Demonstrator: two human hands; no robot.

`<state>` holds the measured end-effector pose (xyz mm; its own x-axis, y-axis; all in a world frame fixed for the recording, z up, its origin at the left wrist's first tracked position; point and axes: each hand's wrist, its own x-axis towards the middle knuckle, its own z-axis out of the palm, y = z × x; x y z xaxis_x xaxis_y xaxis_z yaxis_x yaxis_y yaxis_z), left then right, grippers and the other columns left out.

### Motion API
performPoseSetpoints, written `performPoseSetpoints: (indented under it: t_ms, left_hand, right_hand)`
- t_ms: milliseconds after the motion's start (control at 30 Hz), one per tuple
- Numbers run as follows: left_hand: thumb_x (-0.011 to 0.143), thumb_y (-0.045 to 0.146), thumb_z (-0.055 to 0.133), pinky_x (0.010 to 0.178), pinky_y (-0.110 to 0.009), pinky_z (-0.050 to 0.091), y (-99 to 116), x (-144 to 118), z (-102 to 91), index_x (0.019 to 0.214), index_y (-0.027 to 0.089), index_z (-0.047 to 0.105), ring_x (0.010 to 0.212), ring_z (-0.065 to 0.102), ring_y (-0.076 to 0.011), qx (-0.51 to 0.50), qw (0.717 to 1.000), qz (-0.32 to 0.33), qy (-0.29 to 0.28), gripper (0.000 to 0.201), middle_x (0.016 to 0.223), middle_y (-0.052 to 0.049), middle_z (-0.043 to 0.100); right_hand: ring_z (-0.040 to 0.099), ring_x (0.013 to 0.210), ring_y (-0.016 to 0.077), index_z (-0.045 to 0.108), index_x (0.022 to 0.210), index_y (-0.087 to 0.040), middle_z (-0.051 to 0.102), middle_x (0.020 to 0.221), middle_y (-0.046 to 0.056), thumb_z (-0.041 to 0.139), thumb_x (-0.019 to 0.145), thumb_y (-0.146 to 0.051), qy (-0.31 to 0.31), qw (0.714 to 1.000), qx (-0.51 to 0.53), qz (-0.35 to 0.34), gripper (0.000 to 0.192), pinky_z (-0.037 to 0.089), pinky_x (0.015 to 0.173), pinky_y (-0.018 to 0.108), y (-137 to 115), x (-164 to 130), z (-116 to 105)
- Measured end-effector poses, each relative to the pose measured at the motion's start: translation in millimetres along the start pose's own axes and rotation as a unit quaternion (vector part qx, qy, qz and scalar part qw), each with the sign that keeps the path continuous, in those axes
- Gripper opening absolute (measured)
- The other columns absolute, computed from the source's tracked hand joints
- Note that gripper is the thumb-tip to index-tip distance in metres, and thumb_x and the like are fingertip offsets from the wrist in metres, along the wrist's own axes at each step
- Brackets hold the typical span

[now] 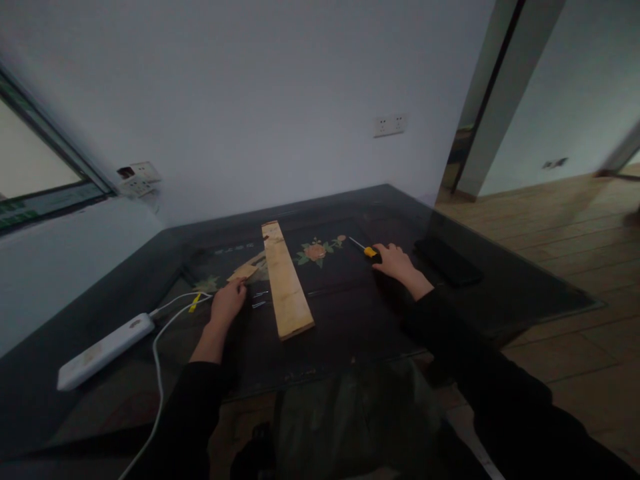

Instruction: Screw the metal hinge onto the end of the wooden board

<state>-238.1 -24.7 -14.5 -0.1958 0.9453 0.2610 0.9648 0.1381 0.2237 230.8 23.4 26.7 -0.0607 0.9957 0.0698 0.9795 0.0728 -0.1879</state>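
Here the plank (285, 280) lies long axis away from the person on the table (500, 300), right hand (397, 261) well right of it gripping the screwdriver (367, 251), left hand (229, 300) just left, fingertips on a wood scrap (246, 271), screws (259, 299) between.

Dim room: plain white wall (250, 87) with an outlet (389, 125), window (30, 167) at left of frame, wood plank floor (550, 227) at right, dark glass tabletop (350, 320).
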Motion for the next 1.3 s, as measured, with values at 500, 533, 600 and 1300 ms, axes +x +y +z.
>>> performPoseSetpoints:
  t_ms: [500,533,600,1300]
  left_hand:
    - [0.092,0.025,0.041,0.109,-0.043,0.041,27.5,-5.3,-8.1,0.144,0.019,0.048,0.129,0.054,-0.0276,0.021,0.998,0.026,-0.058,0.052,0.144,-0.011,0.054]
    - [0.093,0.026,0.042,0.11,-0.043,0.04,26.8,-4.9,-8.3,0.145,0.018,0.046,0.132,0.052,-0.0278,0.012,0.999,0.026,-0.045,0.053,0.146,-0.012,0.052]
    - [0.092,0.029,0.045,0.112,-0.043,0.038,26.5,-4.5,-11.0,0.144,0.015,0.046,0.136,0.047,-0.0284,-0.011,0.999,0.03,0.011,0.054,0.149,-0.014,0.048]
    - [0.085,0.056,0.058,0.093,-0.037,0.049,186.6,-44.6,-18.2,0.093,0.015,0.069,0.101,0.064,-0.0245,-0.58,0.809,0.071,-0.061,0.043,0.097,-0.009,0.072]
  right_hand:
    - [0.058,0.112,0.0309,0.036,0.151,-0.025,0.056,0.123,0.019,0.044,0.091,-0.02,-0.009,0.999,0.045,-0.02,0.06,0.044,0.092,0.04,-4.1,11.3,15.4]
    - [0.058,0.111,0.03,0.037,0.15,-0.024,0.057,0.121,0.019,0.044,0.091,-0.019,-0.003,0.998,0.064,-0.026,0.06,0.044,0.093,0.04,-4.7,12.4,15.8]
    - [0.057,0.112,0.0285,0.039,0.15,-0.021,0.059,0.122,0.018,0.044,0.089,-0.017,0.016,0.99,0.129,-0.05,0.061,0.043,0.097,0.041,-8.2,13.3,15.5]
    - [0.027,0.146,0.0256,0.01,0.158,-0.026,0.036,0.156,0.011,0.049,0.092,-0.02,0.108,0.809,0.447,-0.366,0.077,0.025,0.119,0.052,-141.2,-52.5,19.6]
